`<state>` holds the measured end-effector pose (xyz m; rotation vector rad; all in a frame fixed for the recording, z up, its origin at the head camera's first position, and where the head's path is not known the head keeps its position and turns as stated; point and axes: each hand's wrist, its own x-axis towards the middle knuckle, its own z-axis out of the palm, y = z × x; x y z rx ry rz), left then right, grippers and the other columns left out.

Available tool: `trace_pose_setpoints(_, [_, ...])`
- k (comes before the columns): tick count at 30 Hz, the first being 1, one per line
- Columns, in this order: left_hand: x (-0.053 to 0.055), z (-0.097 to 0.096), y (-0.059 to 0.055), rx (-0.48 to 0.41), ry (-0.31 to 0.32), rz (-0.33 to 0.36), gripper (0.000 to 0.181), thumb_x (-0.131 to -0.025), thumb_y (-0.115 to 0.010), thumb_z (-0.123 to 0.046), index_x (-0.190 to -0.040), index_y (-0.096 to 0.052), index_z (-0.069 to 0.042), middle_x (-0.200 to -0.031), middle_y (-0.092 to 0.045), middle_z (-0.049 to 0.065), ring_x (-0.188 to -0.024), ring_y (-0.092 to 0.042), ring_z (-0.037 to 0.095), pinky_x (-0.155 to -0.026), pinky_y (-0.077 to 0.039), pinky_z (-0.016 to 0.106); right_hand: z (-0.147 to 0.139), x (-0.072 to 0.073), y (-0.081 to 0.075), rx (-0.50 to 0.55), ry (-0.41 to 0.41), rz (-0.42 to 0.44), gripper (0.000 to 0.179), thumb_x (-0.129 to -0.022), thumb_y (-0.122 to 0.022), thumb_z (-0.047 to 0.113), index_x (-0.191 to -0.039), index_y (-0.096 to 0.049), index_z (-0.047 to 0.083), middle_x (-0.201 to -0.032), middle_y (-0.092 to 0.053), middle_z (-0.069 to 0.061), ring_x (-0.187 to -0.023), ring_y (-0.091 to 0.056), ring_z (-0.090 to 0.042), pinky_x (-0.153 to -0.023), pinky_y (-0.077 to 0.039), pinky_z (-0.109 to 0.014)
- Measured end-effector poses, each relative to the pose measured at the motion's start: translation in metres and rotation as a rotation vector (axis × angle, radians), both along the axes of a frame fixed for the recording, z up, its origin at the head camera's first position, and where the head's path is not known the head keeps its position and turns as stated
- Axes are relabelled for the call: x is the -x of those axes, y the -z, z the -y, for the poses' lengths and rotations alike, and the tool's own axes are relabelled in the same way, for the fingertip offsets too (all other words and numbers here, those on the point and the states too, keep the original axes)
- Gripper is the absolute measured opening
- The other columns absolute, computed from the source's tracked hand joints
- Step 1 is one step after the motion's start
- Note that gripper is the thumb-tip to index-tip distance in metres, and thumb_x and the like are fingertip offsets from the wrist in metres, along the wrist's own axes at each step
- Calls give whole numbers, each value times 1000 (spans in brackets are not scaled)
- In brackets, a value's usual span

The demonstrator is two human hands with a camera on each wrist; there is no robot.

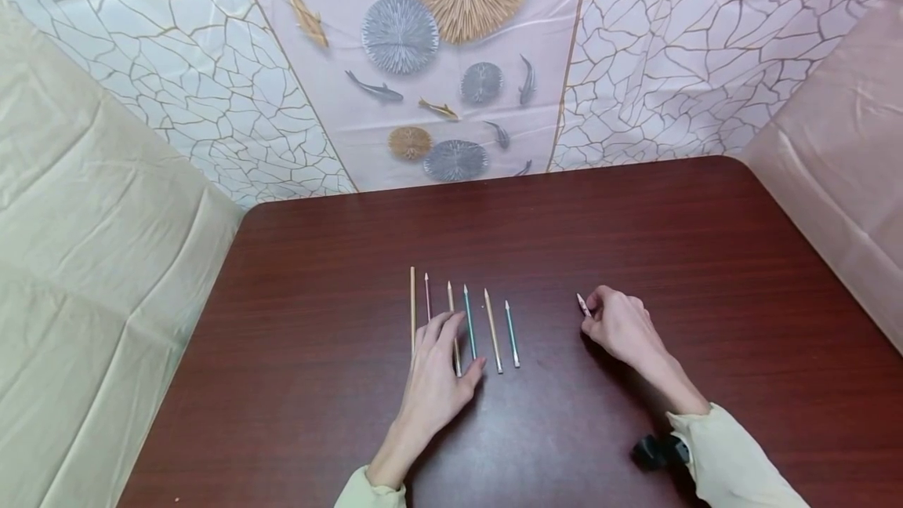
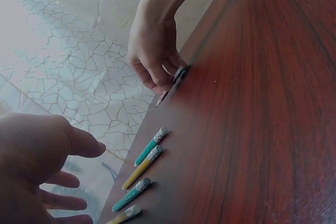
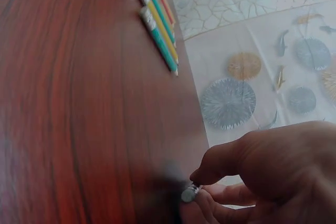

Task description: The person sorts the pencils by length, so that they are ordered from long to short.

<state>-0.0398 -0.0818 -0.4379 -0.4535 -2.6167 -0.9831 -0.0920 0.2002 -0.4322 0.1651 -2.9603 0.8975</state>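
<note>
My right hand (image 1: 624, 328) pinches a short dark-red pencil (image 1: 582, 304) low over the right half of the table, its pale tip pointing away. In the right wrist view the pencil's eraser end (image 3: 189, 193) pokes out between thumb and fingers. My left hand (image 1: 436, 386) is spread over the left part of a row of pencils, holding nothing. The row has a long tan pencil (image 1: 412, 304), a red pencil (image 1: 427, 296), a yellow one (image 1: 451, 296), a teal one (image 1: 466, 304), another yellow (image 1: 493, 332) and a short teal pencil (image 1: 512, 335). My fingers partly cover the left ones.
The dark reddish-brown table (image 1: 317, 273) has rounded far corners. Behind it hangs a patterned cloth (image 1: 437, 85) with fish and discs, with pale drapes (image 1: 99, 257) at the sides. A black wrist device (image 1: 659, 451) sits by the right sleeve.
</note>
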Motion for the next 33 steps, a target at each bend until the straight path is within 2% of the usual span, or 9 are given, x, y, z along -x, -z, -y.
trace_pose_setpoints(8, [-2,1,1,7,-27,-7,66,-73,-86,-14,-131,-58,0,-120,-59,15,-102,-55,31,-86,-47,45,10,-3,-3,70,10,18,14,-73,-68,3,-87,-66,3,-66,-60,4,-57,-54,-13,-58,-45,-37])
trace_pose_setpoints(19, [-3,3,1,1,-34,10,66,-74,-85,-12,-132,-56,1,-118,-58,16,-103,-54,31,-87,-48,47,26,-7,-5,170,14,77,14,-78,-67,4,-91,-65,1,-65,-62,3,-53,-57,-11,-59,-46,-34])
trace_pose_setpoints(33, [-3,4,1,4,-41,19,71,-76,-85,-14,-135,-51,4,-122,-58,18,-108,-55,34,-93,-46,47,50,-10,0,210,17,91,14,-77,-66,4,-91,-65,1,-66,-63,2,-52,-58,-10,-62,-47,-33])
